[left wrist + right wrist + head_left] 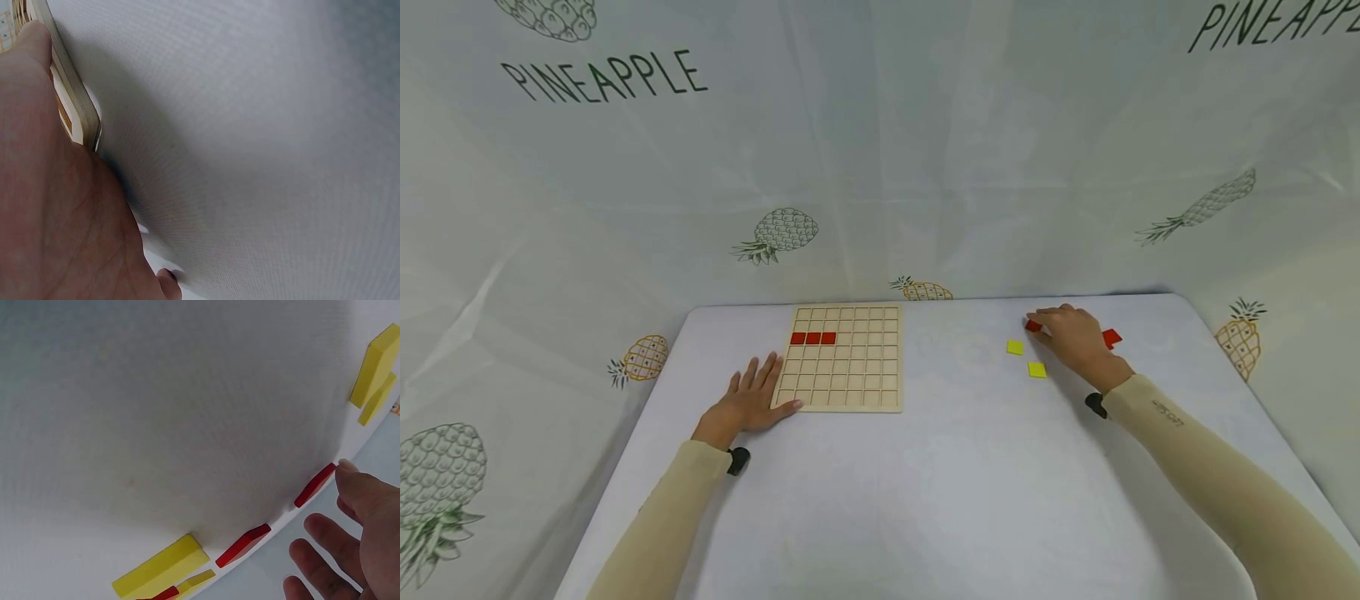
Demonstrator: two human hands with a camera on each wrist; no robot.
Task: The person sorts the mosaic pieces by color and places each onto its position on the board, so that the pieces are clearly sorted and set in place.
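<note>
The left hand [748,407] (fingers spread) touches the gridded board [865,375] — the right hand [1073,340], fingers parted, is at a red tile [1033,326].

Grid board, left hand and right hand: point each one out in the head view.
Grid board [841,367]: head view, on a bare square.
Left hand [749,404]: head view, back of the hand.
Right hand [1072,337]: head view, back of the hand.

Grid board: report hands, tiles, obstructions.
Left hand at board, fingers spread. Right hand at red tile, grip unclear. Three red tiles on board. Yellow tiles between right hand and board.
</note>
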